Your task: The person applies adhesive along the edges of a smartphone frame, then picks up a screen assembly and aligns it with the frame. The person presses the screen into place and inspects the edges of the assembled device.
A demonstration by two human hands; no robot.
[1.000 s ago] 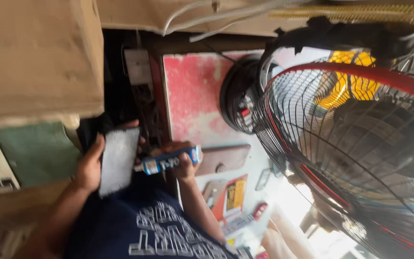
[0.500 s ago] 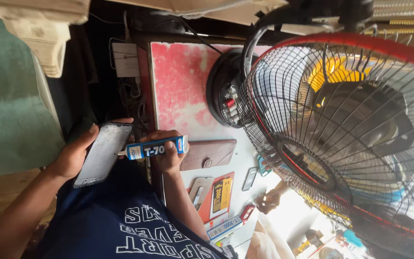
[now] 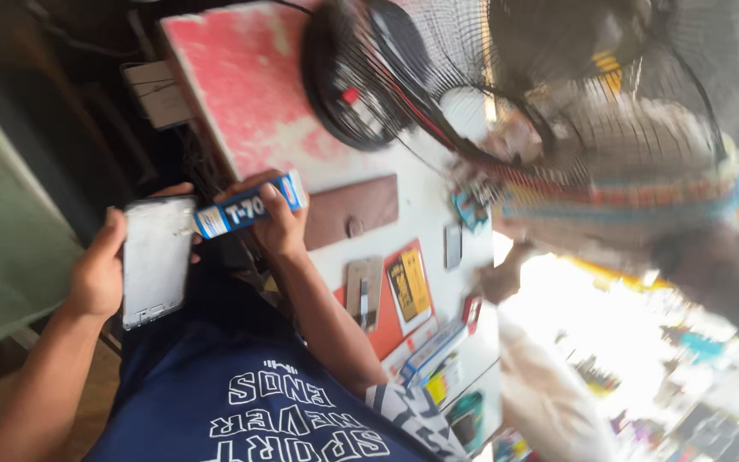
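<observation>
Left hand [image 3: 96, 274] held a flat grey phone panel [image 3: 156, 259] by its long edge, fingers curled behind it, thumb on the near rim; the panel sat upright in front of the person's chest, left of the table. Right hand [image 3: 280, 218] was closed around a blue-and-white glue tube [image 3: 248, 205], the tube lying crosswise with its left tip touching or just over the panel's top right corner; which of the two could not be made out.

Surface: a worn table top [image 3: 250, 94], red paint flaking to white at the far end, pale toward the near right. On it lay a brown leather wallet [image 3: 354, 210] just right of the right hand, then a red mat [image 3: 391, 321] carrying a small metal part and a yellow-and-black packet [image 3: 408, 282]. A black wire fan guard [image 3: 369, 77] stood at the far side, a larger fan cage [image 3: 609, 111] blurred across the right.

Room: dim, cluttered to the far left, with a green board [image 3: 2, 231] at the left edge. Bright glare washed out the near right corner. Person wore a navy printed shirt [image 3: 241, 402].
</observation>
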